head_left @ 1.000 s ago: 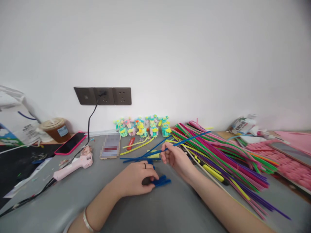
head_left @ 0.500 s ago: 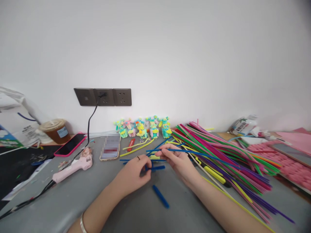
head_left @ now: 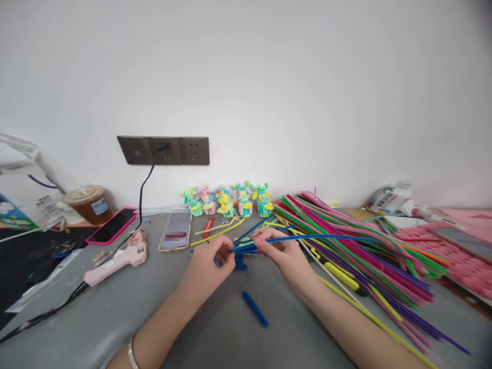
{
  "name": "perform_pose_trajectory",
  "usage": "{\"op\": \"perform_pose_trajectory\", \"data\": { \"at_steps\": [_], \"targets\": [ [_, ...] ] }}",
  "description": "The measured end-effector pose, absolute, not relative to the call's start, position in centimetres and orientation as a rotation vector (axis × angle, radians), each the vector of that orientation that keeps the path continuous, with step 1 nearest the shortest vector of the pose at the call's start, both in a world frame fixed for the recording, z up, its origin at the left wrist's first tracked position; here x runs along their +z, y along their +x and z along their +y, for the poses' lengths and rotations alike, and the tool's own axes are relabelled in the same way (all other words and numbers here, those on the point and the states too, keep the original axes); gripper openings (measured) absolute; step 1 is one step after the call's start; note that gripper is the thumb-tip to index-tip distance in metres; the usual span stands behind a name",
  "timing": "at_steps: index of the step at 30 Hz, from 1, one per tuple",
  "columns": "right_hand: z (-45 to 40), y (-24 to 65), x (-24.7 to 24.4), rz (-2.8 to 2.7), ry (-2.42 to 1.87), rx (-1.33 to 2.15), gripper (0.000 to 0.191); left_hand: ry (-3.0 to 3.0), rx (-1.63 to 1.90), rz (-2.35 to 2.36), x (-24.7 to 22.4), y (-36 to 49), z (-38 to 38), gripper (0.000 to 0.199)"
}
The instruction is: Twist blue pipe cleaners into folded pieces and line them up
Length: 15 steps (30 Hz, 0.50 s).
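Note:
My left hand (head_left: 211, 262) pinches the near end of a blue pipe cleaner between thumb and fingertips. A short way to the right, my right hand (head_left: 282, 252) is closed on the same blue pipe cleaner (head_left: 319, 237), whose long free end stretches right over the coloured bundle. Under the hands lie more blue pieces (head_left: 241, 266), partly hidden by the fingers. Closer to me, a short thick blue piece (head_left: 254, 309) rests alone on the grey tabletop (head_left: 215, 333).
Several pastel pipe-cleaner figures (head_left: 225, 201) stand along the wall. A bundle of coloured pipe cleaners (head_left: 346, 241) and a yellow-black cutter (head_left: 342, 275) lie right. Left are a pink glue gun (head_left: 115, 266), two phones (head_left: 175, 231) (head_left: 113, 227) and a drink cup (head_left: 87, 205).
My left hand has lifted slightly and now pinches the end of the blue pipe cleaner close to my right hand. The short blue piece in front has stayed put.

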State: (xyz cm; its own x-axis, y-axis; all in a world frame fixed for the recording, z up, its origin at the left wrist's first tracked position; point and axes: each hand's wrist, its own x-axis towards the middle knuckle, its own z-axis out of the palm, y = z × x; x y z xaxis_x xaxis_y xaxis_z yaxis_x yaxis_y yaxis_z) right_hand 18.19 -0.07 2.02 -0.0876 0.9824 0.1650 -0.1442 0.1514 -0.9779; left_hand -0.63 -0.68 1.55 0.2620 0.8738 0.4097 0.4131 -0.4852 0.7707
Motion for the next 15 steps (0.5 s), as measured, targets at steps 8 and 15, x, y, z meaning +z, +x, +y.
{"op": "perform_pose_trajectory", "data": {
  "at_steps": [8, 15],
  "targets": [
    [-0.26, 17.89, 2.06, -1.255, -0.943, 1.275, 0.028, 1.925, 1.200, 1.135, 1.97, -0.46, -1.05, 0.007],
    [-0.38, 17.93, 2.23, -1.244, -0.942, 1.301, 0.031, 1.705, 1.180, 1.091, 1.92, -0.22, -1.04, 0.011]
  ]
}}
